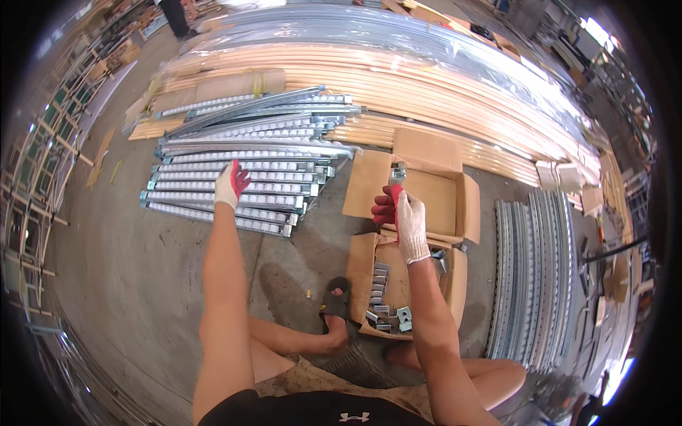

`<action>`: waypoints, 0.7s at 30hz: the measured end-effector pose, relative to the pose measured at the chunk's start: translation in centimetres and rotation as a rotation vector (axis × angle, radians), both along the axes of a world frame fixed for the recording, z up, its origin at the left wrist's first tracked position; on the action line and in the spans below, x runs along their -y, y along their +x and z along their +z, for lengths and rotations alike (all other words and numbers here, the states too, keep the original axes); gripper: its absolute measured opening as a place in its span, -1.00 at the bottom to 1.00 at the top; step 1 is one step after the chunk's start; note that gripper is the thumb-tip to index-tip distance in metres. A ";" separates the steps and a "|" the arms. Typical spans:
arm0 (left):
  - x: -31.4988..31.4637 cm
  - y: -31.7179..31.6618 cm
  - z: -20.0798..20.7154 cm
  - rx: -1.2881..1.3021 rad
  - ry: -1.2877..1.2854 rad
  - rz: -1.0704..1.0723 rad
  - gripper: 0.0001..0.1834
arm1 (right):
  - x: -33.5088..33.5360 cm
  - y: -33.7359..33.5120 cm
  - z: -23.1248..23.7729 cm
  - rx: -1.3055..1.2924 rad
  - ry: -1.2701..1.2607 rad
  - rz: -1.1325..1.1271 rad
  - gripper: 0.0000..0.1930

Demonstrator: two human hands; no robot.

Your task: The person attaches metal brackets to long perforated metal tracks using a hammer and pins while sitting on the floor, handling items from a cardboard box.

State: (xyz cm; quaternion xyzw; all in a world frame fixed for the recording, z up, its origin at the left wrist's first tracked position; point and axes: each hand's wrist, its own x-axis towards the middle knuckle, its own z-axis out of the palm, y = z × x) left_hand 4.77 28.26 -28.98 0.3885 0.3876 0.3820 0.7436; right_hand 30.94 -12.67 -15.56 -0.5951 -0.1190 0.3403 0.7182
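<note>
My left hand (231,186), in a white glove with a red palm, is over a row of metal roller tracks (277,176) with white wheels, laid side by side on the floor. Its fingers are slightly bent and apart, with nothing seen in them. My right hand (406,220), gloved alike, is raised above two cardboard boxes with its fingers curled. A small metal bracket (398,171) shows at its fingertips, pinched there. In the nearer open box (459,284) lie several metal brackets (380,284). The farther open box (426,202) stands behind it, partly hidden by my hand.
Long orange-tan pipes (298,71) lie beyond the tracks, with plastic-wrapped grey pipes (341,28) behind. Perforated metal rails (533,277) lie in a stack at right. Metal frames (50,156) line the left side. Another person (175,15) stands at far left.
</note>
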 end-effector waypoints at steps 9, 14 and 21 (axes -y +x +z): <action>24.8 3.6 -12.4 -0.406 -0.014 -0.322 -0.67 | 23.7 12.1 -11.5 0.520 -0.808 -0.091 -0.66; 34.2 6.5 -13.2 -0.657 0.191 -0.672 -0.62 | 50.1 19.7 -18.6 0.536 -1.331 -0.563 -0.65; 37.4 6.7 -11.3 -0.973 0.574 -0.828 -0.58 | 69.1 18.5 -14.4 0.834 -1.784 -0.801 -0.60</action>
